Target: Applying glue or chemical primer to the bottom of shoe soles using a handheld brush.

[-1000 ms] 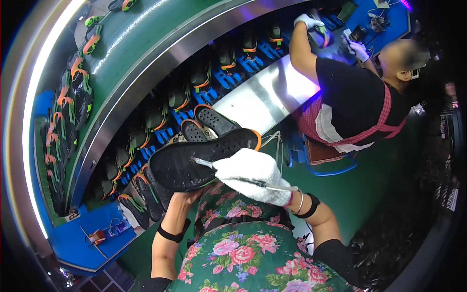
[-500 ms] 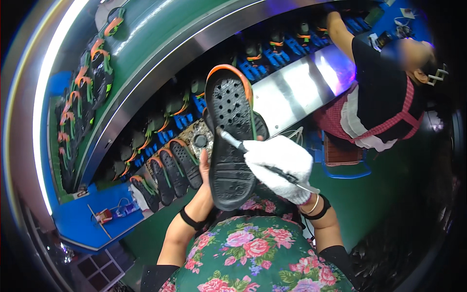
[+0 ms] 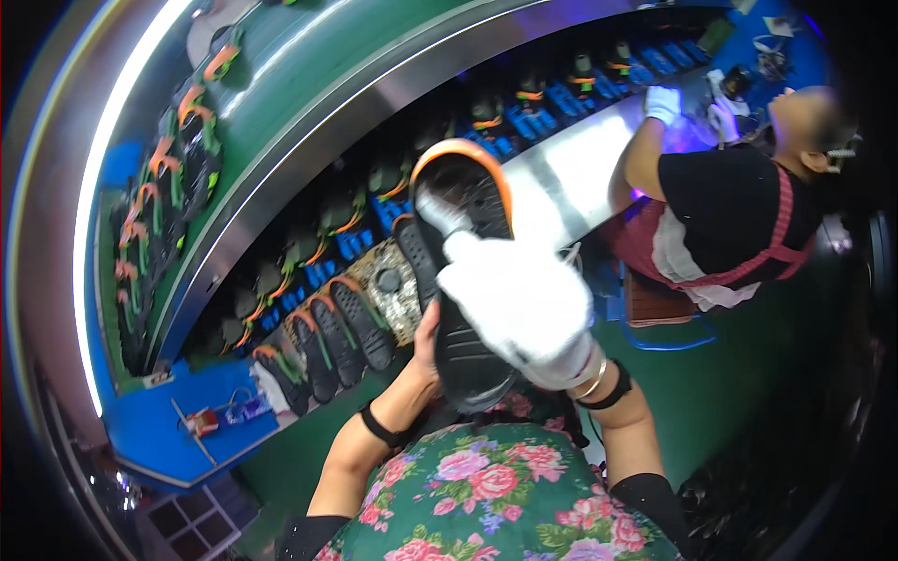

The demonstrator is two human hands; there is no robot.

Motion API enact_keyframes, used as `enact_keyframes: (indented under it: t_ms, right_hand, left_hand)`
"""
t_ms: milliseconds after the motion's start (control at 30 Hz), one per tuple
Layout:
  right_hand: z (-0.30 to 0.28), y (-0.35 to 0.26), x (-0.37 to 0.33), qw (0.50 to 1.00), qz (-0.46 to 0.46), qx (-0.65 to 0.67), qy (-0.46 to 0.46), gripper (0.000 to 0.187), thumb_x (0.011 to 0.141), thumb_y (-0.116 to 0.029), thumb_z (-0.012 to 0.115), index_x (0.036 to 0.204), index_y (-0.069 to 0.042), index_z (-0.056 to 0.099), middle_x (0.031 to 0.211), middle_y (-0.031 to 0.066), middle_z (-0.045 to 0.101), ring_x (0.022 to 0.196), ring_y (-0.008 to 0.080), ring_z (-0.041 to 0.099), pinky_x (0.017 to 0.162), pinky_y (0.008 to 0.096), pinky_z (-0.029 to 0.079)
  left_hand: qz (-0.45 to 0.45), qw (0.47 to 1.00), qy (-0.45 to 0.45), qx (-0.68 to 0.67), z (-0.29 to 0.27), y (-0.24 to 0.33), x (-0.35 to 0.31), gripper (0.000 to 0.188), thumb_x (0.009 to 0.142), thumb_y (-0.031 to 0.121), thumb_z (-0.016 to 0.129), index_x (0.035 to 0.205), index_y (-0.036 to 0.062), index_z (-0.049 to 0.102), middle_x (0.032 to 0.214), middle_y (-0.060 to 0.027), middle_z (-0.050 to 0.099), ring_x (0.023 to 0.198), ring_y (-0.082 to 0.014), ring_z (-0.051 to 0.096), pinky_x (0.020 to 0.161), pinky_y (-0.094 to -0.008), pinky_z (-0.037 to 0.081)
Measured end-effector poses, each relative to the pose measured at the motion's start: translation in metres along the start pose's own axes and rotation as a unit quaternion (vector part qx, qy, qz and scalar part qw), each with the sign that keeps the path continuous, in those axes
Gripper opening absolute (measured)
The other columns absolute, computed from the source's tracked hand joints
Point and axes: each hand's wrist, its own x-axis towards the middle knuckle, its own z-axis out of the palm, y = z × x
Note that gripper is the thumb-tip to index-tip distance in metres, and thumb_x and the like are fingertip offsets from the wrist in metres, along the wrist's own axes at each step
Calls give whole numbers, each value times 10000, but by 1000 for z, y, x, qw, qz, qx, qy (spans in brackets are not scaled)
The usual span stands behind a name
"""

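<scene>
A black shoe sole with an orange rim (image 3: 460, 353) is held up in front of my apron, its hollow inner face toward me. My bare left hand (image 3: 426, 344) grips its left edge; most of those fingers are hidden behind it. In a white knitted glove, my right hand (image 3: 526, 301) is closed round a brush (image 3: 443, 211), which is smeared by motion. The brush tip lies over the toe half of the sole, while the glove covers the right side of its middle. Another dark sole (image 3: 414, 254) shows just behind, at the left.
Several black soles with orange and green edging (image 3: 363, 320) lie in a row beyond my left arm, beside a round dark knob or lid (image 3: 388, 280). Shoe uppers pass along a curved conveyor (image 3: 309, 126). At right, a co-worker (image 3: 725, 201) sits by a metal tabletop (image 3: 552, 192).
My right hand and the brush have moved up toward the toe of the sole. The sole has shifted slightly right. The co-worker's arm has come back from the line, showing a white glove.
</scene>
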Motion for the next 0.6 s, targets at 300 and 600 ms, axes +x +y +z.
enact_keyframes:
  t_ms: [300,600]
  right_hand:
    - [2,-3,-12,992,-23,-23,120,295,863,-26,744,1155,-50,774,1161,141,762,1040,286,738,897,376,575]
    - [-1,3,-23,993,22,-9,116,266,808,-8,806,1070,-50,788,1081,140,781,964,292,760,843,395,592]
  left_hand:
    - [17,994,-72,-85,-8,8,4,887,1000,720,415,1615,89,314,1618,-175,405,1459,-387,436,1228,-565,323]
    - [74,990,51,109,16,13,24,888,985,757,396,1584,102,368,1562,-156,474,1427,-355,470,1214,-531,343]
